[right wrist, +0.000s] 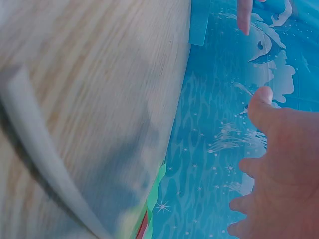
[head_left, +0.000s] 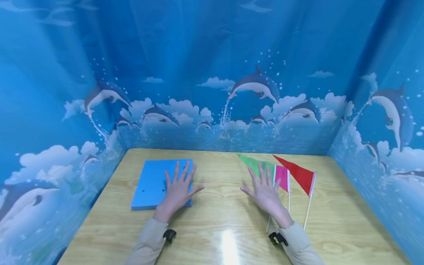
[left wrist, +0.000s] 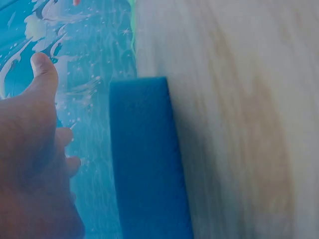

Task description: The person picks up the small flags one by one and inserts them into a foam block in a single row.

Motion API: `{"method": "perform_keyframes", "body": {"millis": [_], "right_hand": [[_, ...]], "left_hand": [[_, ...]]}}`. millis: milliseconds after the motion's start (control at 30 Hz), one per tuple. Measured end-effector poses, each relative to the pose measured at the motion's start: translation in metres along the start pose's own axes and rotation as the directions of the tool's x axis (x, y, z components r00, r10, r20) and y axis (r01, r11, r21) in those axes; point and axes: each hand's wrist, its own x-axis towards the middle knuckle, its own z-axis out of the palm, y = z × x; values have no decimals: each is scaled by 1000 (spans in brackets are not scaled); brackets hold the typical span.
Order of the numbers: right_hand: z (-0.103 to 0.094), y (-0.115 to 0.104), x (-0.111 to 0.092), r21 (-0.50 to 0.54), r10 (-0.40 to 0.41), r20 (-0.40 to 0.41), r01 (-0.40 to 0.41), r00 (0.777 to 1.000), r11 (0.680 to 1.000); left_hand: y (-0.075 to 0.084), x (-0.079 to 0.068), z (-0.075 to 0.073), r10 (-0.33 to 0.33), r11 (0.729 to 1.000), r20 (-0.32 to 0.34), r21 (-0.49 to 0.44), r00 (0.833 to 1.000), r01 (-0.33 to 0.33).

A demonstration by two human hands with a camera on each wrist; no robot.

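My left hand [head_left: 177,189], fingers spread wide, hovers over the right part of a thick blue block [head_left: 152,180] with small dark holes in its top. In the left wrist view the side of the block [left wrist: 147,159] stands apart from the hand [left wrist: 32,164]. Over the flags, my right hand [head_left: 267,195] is likewise spread and holds nothing. It partly hides a green triangular flag [head_left: 249,162] and a pink flag [head_left: 283,176]. Farther right lies a red triangular flag [head_left: 299,176] on a thin stick. A pale stick [right wrist: 42,134] crosses the right wrist view.
Everything lies on a light wooden table [head_left: 218,206]. A blue curtain [head_left: 198,48] printed with dolphins and clouds encloses the table's back and sides. Dark bands [head_left: 169,235] sit on both wrists. Light glares off the table's front middle.
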Motion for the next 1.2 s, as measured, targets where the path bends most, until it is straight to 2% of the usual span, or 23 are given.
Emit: {"method": "perform_keyframes", "body": {"millis": [133, 267, 433, 633, 867, 1033, 1200], "right_hand": [[-2, -3, 0, 57, -10, -31, 12, 999, 998], [-5, -13, 4, 124, -44, -44, 49, 998, 991], [-3, -35, 13, 109, -119, -73, 127, 990, 986], [6, -74, 22, 92, -224, -65, 229, 973, 969], [24, -120, 26, 82, -319, 40, 315, 947, 946], [39, -141, 30, 20, -366, 111, 366, 924, 930], [52, -151, 33, -34, -389, 205, 404, 898, 914]], "left_hand": [[-11, 4, -5, 5, 997, -43, -71, 999, -8], [-29, 5, -17, -5, 991, -71, -131, 997, -5], [-56, -1, -33, -10, 990, -74, -144, 997, -1], [-90, -20, -52, -63, 986, 4, -156, 998, 63], [-124, -47, -61, -105, 984, 70, -137, 992, 114], [-138, -62, -66, -130, 982, 147, -118, 981, 148], [-142, -74, -69, -142, 981, 223, -101, 964, 167]]}}
